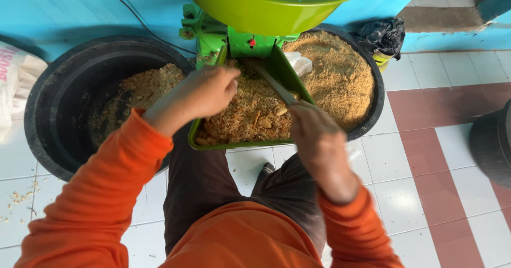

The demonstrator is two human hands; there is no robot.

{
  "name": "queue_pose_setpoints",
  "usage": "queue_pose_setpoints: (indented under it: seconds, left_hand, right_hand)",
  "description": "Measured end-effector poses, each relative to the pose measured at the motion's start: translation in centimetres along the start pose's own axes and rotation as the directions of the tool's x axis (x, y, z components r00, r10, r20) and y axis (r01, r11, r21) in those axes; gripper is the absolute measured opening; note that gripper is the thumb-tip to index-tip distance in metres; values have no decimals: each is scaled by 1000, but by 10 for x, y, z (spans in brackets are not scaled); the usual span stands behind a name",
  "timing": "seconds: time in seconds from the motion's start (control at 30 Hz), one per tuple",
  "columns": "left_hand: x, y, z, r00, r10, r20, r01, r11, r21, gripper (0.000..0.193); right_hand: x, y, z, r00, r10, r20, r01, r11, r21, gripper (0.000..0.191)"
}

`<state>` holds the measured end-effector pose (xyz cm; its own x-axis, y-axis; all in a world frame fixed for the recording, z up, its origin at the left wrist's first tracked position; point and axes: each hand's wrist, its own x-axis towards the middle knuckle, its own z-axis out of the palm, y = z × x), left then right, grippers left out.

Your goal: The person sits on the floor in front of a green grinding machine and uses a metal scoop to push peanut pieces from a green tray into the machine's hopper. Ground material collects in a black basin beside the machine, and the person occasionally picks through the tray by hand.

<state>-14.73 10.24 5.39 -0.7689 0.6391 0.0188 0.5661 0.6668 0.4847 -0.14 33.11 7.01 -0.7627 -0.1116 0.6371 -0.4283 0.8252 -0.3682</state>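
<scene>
Crumbs in green tray (pixel 287 73) are best fed gradually: left hand (pixel 205 92) curled into them, right hand (pixel 314 127) seemingly clenched around stick (pixel 271 81).

A large black tub (pixel 58 119) stands on the floor at the left, with a low layer of coarse tan meal (pixel 143 89) lying against its far side. A second black tub (pixel 372 108) sits to the right, heaped much fuller with finer, sandy-brown meal (pixel 340 79). A crumpled black plastic bag (pixel 384 36) lies just beyond that tub's rim, near the wall. The wall (pixel 80 7) behind is painted bright blue, and a thin dark cable (pixel 139 20) runs slantwise across it. A white sack (pixel 13 84) leans at the far left edge. The floor (pixel 426 177) is white tile crossed by red-brown bands, with a few crumbs (pixel 21 196) scattered at the lower left.
</scene>
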Motion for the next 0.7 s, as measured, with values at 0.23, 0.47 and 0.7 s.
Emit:
queue_pose_setpoints:
  seconds: [0.23,0.47,0.7]
  left_hand:
    - [-48,20,29,985,119,-123,-87,967,238,44]
    - [-71,22,40,964,68,-257,-12,977,212,64]
    - [-76,18,39,970,58,-237,-8,979,204,69]
  right_hand:
    - [22,-26,-98,954,130,268,-164,981,106,15]
    - [23,-27,-3,992,-24,128,14,997,74,16]
    - [12,-56,-17,997,28,77,-33,998,61,16]
